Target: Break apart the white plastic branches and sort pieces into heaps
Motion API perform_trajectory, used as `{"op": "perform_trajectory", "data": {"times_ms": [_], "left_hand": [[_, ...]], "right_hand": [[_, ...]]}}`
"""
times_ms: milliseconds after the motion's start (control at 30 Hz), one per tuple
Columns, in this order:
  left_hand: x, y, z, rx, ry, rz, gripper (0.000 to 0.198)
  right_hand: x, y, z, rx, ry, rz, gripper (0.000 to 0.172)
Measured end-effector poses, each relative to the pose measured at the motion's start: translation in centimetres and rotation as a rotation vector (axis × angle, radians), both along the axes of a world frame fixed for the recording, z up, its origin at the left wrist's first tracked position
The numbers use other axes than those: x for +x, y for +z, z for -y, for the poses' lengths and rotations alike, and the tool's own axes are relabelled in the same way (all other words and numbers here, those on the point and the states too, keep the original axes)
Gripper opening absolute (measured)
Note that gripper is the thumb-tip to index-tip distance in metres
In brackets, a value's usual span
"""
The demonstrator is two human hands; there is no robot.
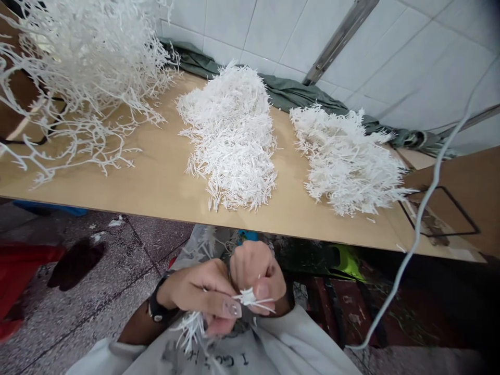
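Both my hands are close together in front of my shirt, below the table's front edge. My left hand (pixel 207 297), with a dark band at its wrist, is closed; a bunch of white branched plastic sprigs (pixel 191 329) sticks out beneath its fingers. Thumb and fingers of my right hand (pixel 258 271) pinch a smaller tuft of white sprigs (pixel 249 298), whose thin ends point toward the left thumb. The palms and much of what they hold are hidden.
On the brown table (pixel 156 192) lie a tangle of long white branches (pixel 97 67), a heap of short white pieces (pixel 238 140) and another pile of sprigs (pixel 351 161). A pale cable (pixel 420 219) hangs at the right. A red container (pixel 23 281) stands at the lower left.
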State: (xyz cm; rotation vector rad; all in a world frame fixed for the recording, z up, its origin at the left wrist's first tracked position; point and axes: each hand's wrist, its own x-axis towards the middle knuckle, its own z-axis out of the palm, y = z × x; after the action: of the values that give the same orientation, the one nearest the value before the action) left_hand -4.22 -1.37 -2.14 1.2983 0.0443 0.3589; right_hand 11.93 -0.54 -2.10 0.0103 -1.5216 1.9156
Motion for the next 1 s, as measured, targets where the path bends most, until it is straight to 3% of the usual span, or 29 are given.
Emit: {"op": "perform_trajectory", "data": {"times_ms": [100,167,233,267,333,400,433,500,567,600,667,767,867,1000], "left_hand": [[1.0,-1.5,0.4,-0.328,0.015,0.079,0.07],[1.4,-2.0,0.6,-0.455,0.101,0.174,0.073],[1.5,-1.7,0.6,-0.547,0.292,0.266,0.071],[1.4,-1.4,0.5,-0.583,0.416,0.286,0.066],[1.4,-0.4,0.3,-0.606,0.615,0.271,0.054],[1.3,0.3,0.1,-0.59,0.701,0.239,0.049],[1.3,0.6,0.1,-0.571,0.738,0.21,0.048],[1.3,0.7,0.1,-0.497,0.831,0.142,0.046],[1.3,0.6,0.1,-0.381,0.925,0.066,0.043],[1.2,0.6,0.1,-0.313,0.957,0.034,0.042],[1.0,0.6,0.1,-0.186,1.005,-0.02,0.042],[0.9,1.0,0.0,-0.056,1.045,-0.049,0.042],[1.2,1.2,-0.1,-0.029,1.08,-0.037,0.044],[1.7,0.6,-0.6,-0.07,1.134,0.004,0.043]], "right_hand": [[-0.9,-0.1,-0.7,-0.226,0.139,-0.682,0.044],[-0.5,0.6,-1.2,-0.246,0.13,-0.815,0.043],[0.2,1.6,-1.3,-0.101,-0.001,-0.846,0.045],[0.5,2.1,-1.2,-0.005,-0.164,-0.781,0.045],[1.0,2.9,-1.1,0.177,-0.687,-0.467,0.042],[1.6,3.5,-1.6,0.301,-1.28,-0.01,0.031],[1.9,3.6,-2.3,0.365,-1.503,0.214,0.024],[2.5,3.5,-4.3,0.5,-1.703,0.662,0.013],[2.7,3.0,-6.3,0.584,-1.674,1.005,0.009],[2.7,2.7,-7.0,0.614,-1.654,1.073,0.014],[2.1,2.3,-7.3,0.653,-1.675,1.03,0.019],[0.8,2.0,-5.8,0.693,-1.765,0.809,0.013],[-0.1,1.7,-4.9,0.797,-1.789,0.772,0.005],[0.1,0.9,-6.1,0.857,-1.754,0.859,0.006]]}}
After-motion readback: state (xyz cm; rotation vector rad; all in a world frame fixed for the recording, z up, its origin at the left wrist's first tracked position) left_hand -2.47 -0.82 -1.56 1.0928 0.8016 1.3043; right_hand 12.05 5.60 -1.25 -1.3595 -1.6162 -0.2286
